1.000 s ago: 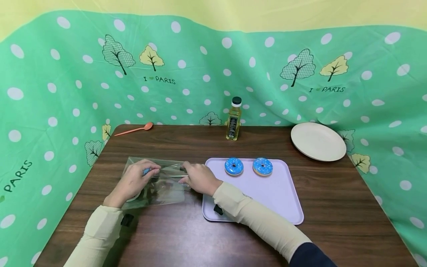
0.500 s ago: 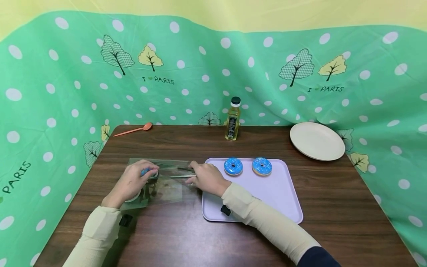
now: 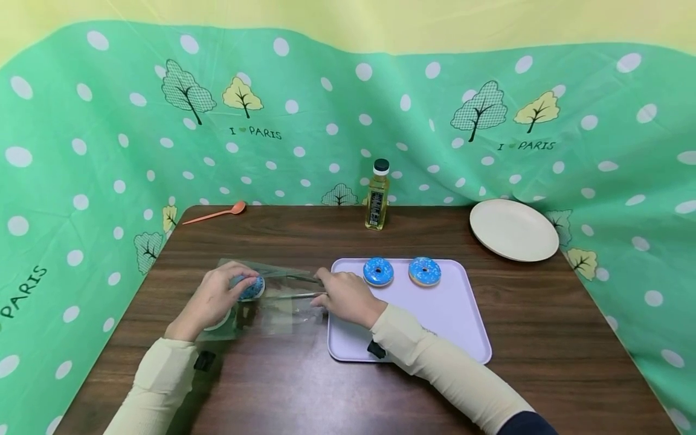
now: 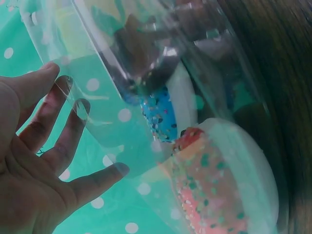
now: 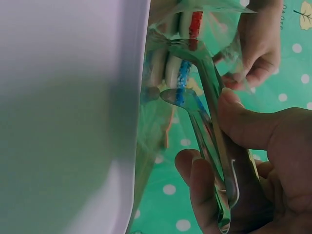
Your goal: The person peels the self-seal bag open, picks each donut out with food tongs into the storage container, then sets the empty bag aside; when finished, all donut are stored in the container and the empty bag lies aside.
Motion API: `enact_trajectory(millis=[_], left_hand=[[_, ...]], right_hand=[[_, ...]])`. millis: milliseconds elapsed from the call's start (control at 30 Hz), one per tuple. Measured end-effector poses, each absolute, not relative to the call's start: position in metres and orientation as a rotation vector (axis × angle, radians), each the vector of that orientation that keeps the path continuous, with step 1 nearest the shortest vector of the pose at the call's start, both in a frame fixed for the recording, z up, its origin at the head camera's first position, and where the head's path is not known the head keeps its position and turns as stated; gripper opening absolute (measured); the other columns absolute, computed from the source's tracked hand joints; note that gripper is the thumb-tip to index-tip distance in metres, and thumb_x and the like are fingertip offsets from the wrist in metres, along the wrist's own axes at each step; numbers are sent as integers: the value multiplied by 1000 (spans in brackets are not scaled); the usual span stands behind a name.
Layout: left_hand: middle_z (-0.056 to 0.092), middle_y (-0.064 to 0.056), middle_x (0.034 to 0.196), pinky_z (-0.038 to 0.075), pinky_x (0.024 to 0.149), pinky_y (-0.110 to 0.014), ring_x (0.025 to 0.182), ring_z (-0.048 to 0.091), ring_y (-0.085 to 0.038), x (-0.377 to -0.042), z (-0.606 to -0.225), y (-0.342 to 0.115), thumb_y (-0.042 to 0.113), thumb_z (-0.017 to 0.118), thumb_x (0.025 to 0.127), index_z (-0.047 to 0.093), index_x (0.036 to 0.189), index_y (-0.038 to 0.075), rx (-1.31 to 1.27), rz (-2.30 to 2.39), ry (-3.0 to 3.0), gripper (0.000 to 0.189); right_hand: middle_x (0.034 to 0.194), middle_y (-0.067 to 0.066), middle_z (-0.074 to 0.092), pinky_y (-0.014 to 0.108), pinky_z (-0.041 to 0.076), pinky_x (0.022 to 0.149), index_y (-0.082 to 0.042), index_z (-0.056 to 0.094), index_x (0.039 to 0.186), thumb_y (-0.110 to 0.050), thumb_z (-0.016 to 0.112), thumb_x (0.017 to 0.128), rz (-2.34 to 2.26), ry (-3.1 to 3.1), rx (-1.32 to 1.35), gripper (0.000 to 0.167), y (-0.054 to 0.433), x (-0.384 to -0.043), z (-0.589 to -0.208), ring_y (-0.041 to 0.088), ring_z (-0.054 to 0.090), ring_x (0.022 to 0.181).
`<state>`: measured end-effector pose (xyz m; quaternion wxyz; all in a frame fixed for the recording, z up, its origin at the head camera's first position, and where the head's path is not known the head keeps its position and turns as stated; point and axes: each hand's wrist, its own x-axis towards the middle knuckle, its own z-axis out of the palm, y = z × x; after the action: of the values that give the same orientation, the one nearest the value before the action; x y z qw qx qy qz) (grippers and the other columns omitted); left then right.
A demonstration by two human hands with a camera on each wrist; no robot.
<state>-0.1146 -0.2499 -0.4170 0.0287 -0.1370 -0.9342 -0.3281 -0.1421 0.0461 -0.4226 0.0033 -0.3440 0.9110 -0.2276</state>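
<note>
In the head view my left hand [image 3: 214, 296] pinches the upper film of a clear plastic bag [image 3: 280, 317] lying on the table. A blue sprinkled donut [image 3: 252, 290] is inside the bag, and the left wrist view shows a pink sprinkled donut [image 4: 209, 190] beside it, seen through the film. My right hand [image 3: 350, 296] grips metal tongs [image 5: 213, 92], thumb on one arm and fingers on the other. The tongs' arms stand apart, their tips within the bag's mouth close to the blue donut. The right hand is over the left edge of a lilac tray [image 3: 451, 320].
Two blue donuts, one left [image 3: 377, 272] and one right [image 3: 425, 272], lie on the tray's far side. Behind it stands an oil bottle [image 3: 377, 196]. A cream plate [image 3: 513, 229] is at the back right, an orange spoon [image 3: 217, 212] at the back left.
My right hand and the tongs have moved right, and the tongs' arms have spread apart. More of the blue donut in the bag now shows. The left hand has stayed nearly still.
</note>
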Motion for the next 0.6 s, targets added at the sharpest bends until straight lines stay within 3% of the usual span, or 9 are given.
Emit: enact_trajectory(millis=[400, 600], left_hand=[[67, -1, 113, 48, 94, -53, 112, 61, -28, -116, -419, -248, 21, 62, 103, 75, 115, 8, -395, -1006, -2893, 22], [67, -3, 112, 48, 94, -53, 111, 62, -29, -117, -417, -249, 17, 63, 102, 75, 113, 9, -387, -959, -2890, 19]], right_hand=[[93, 7, 74, 39, 55, 61, -4, 63, 121, -26, 75, 94, -623, 2927, -1139, 36, 23, -146, -427, 22, 71, 76], [85, 8, 73, 36, 52, 56, -3, 64, 119, -17, 73, 94, -653, 2937, -1162, 30, 32, -144, -425, 22, 69, 67]])
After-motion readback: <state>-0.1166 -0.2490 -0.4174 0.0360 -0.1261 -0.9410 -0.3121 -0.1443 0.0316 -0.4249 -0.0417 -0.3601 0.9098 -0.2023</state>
